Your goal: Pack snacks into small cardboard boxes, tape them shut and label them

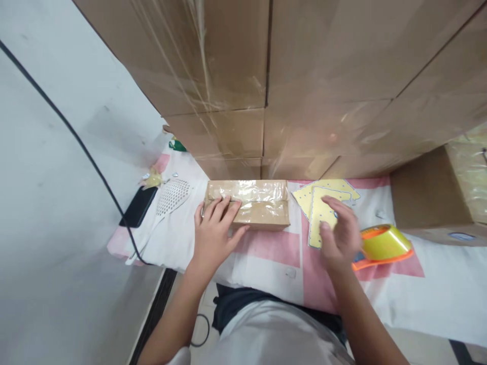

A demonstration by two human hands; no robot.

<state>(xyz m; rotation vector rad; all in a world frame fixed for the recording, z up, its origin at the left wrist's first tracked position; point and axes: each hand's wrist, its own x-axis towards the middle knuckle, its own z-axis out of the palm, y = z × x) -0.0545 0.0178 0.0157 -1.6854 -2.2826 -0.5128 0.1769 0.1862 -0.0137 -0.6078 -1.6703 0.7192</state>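
- One bare left hand [216,228] lies on the left end of a long brown cardboard box with shiny clear tape on top [262,215], fingers spread, not squeezing.
- The box sits on a surface with a pink and white cloth [266,263], close to a tall wall of brown cardboard boxes [228,134].
- A soft, flat push seems best, to keep the box steady without denting it.
- The bare right hand [335,223] is open, thumb and fingers apart. Nothing shows pinched in it. It is by the flat yellow cards with small dots [317,223]; whether it touches them is hard to tell.
- The round yellow and orange plastic thing [388,243], maybe a tape holder, is right beside that hand, so gentle moves should help avoid a bump.
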